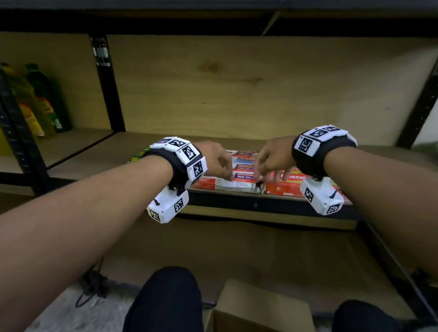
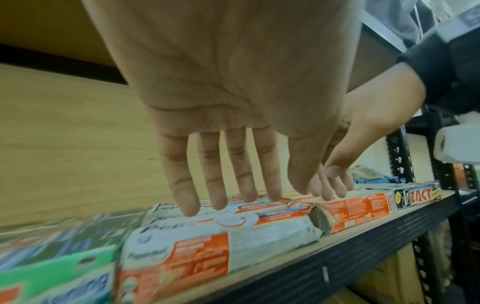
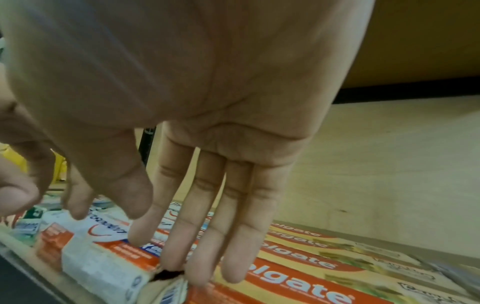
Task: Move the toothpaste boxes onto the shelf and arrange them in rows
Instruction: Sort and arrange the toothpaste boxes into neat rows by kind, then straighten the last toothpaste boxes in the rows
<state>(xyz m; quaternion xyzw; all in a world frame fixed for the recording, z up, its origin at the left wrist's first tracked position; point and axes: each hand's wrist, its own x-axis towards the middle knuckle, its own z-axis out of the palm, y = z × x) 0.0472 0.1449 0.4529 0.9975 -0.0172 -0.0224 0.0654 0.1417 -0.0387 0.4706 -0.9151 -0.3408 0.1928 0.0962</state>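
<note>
Hovering flat-fingered and holding nothing, the left hand (image 1: 216, 163) and right hand (image 1: 272, 161) tidy red-and-white cardboard toothpaste boxes (image 1: 233, 184) lying in rows on the wooden shelf (image 1: 180, 117); next probably nudging ends flush.

1. The head view looks forward and down from above both forearms, facing the shelf (image 1: 239, 144) and its wooden back panel, taking in the row of toothpaste boxes (image 1: 237, 183) from a moderate distance.
2. The left wrist view sits under the left hand (image 2: 233, 82), very close to the palm, looking along the fingers toward the boxes and rightward along the shelf edge.
3. The right wrist view sits under the right hand (image 3: 207, 82), equally close, facing leftward over the Colgate boxes (image 3: 298, 261).
4. All three views share the box row; the left wrist view also catches the right hand.
</note>
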